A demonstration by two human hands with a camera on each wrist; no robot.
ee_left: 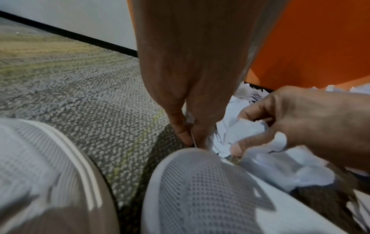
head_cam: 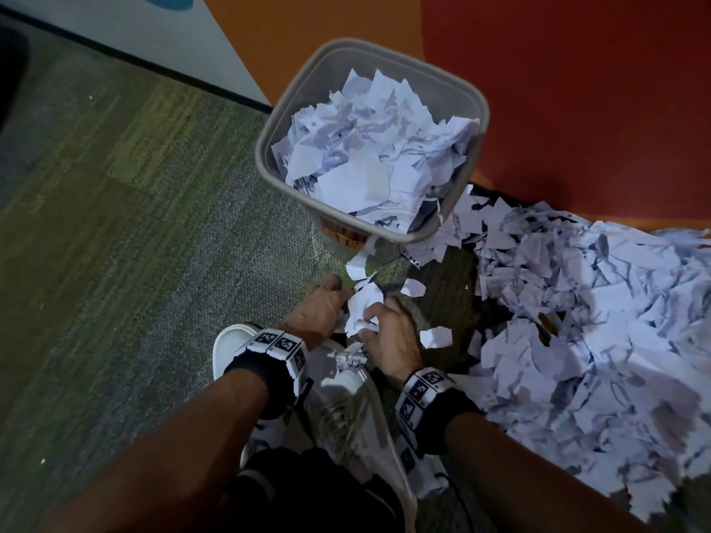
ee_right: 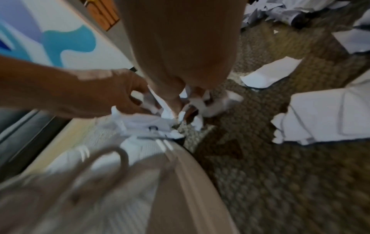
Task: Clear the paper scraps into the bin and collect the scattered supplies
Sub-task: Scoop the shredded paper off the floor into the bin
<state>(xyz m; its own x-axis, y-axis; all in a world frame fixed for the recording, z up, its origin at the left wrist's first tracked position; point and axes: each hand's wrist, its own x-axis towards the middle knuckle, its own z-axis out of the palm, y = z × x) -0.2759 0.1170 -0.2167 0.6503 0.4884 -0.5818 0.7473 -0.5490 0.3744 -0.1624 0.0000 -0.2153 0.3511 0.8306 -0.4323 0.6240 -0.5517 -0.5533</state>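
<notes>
Paper scraps point(head_cam: 600, 321) form a large heap on the carpet point(head_cam: 115, 225) to the right of the grip; the grey bin point(head_cam: 269, 148), filled with scraps, stands beyond it. Left hand point(head_cam: 319, 309) and right hand point(head_cam: 388, 336), fingers curled, together clutch a small bundle of scraps point(head_cam: 361, 309) just ahead of a white shoe point(head_cam: 346, 382).
</notes>
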